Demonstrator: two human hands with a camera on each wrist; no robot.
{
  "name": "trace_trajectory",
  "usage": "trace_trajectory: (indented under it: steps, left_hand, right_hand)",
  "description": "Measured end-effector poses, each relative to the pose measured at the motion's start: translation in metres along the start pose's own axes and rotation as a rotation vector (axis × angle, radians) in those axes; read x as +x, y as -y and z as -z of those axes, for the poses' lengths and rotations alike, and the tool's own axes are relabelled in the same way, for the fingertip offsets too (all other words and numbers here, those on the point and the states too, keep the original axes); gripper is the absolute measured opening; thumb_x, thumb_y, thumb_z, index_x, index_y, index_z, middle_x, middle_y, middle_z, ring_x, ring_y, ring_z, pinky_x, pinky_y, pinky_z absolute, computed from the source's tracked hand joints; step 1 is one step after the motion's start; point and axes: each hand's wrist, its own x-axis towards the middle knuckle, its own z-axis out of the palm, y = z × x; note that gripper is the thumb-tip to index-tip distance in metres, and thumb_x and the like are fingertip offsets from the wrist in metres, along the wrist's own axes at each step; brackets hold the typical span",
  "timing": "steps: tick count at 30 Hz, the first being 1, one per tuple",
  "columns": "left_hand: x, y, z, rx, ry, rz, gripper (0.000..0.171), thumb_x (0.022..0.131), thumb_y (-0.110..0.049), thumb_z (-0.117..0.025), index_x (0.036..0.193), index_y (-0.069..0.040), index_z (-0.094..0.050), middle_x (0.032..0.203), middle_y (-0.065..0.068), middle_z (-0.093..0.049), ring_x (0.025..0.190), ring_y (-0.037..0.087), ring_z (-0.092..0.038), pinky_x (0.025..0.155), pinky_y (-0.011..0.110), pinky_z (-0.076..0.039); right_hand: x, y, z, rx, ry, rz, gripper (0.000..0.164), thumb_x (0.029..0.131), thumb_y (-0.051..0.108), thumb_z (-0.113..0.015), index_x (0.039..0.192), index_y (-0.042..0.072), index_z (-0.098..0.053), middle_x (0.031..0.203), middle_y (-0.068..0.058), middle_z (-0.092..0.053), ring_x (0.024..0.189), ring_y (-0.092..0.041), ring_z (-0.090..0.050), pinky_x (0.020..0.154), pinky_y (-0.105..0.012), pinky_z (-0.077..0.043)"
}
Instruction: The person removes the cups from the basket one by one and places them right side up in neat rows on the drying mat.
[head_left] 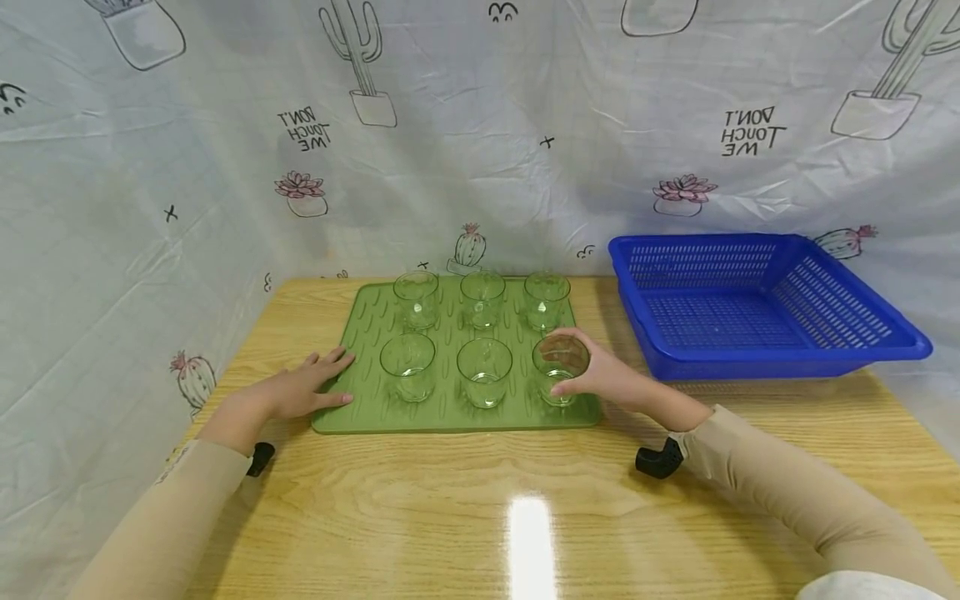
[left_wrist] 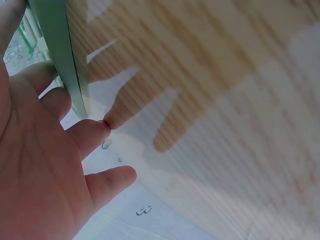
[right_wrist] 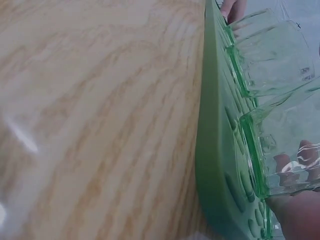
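A green drying mat [head_left: 367, 417] lies on the table with several clear glasses standing on it in two rows. My right hand [head_left: 600, 371] grips the front-right glass [head_left: 558, 387], thumb at its near side and fingers round the far side. In the right wrist view that glass [right_wrist: 285, 145] stands at the mat's surface with fingertips showing through it. My left hand [head_left: 303, 389] rests at the mat's left edge, fingers spread and straight, fingertips on the mat. The front-left glass [head_left: 407, 367] and front-middle glass [head_left: 484, 373] are upright between the hands.
A blue plastic basket [head_left: 750, 362] with slotted sides sits right of the mat. Behind the mat's back row, including the back-middle glass [head_left: 482, 300], hangs a white curtain [head_left: 480, 167] printed with cacti. The wooden table [head_left: 405, 500] extends toward me.
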Motion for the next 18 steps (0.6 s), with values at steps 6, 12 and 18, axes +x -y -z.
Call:
trace_trajectory:
  steps: [6,12,18]
  left_hand:
    - [-0.0023,-0.0018,0.0029,-0.012,0.002,-0.003,0.089,0.103,-0.050,-0.059,0.164,-0.001,-0.017,0.167,0.028,0.000,0.147,0.060,0.007,0.102,0.086,0.000]
    - [-0.0022,-0.0019,0.0029,0.007,0.001,-0.007,0.088,0.103,-0.050,-0.059,0.164,-0.001,-0.017,0.167,0.028,-0.001,0.146,0.061,0.005,0.103,0.086,-0.003]
    - [-0.0024,-0.0033,0.0034,0.009,0.000,-0.008,0.088,0.103,-0.051,-0.059,0.164,-0.002,-0.018,0.167,0.028,-0.001,0.146,0.061,0.004,0.103,0.086,-0.005]
  right_hand:
    - [-0.0009,-0.0009,0.0014,-0.013,0.002,-0.002,0.095,0.078,0.005,-0.089,0.148,-0.012,-0.028,0.148,-0.032,-0.043,0.140,-0.052,-0.037,0.113,-0.047,-0.041]
    - [-0.0008,-0.0017,0.0037,-0.033,0.020,-0.012,0.097,0.078,0.007,-0.090,0.150,-0.012,-0.027,0.150,-0.034,-0.041,0.141,-0.052,-0.035,0.116,-0.046,-0.036]
    - [-0.0015,-0.0019,0.0065,-0.056,0.053,-0.017,0.098,0.081,0.006,-0.088,0.152,-0.011,-0.023,0.152,-0.036,-0.038,0.143,-0.052,-0.033,0.117,-0.043,-0.036]
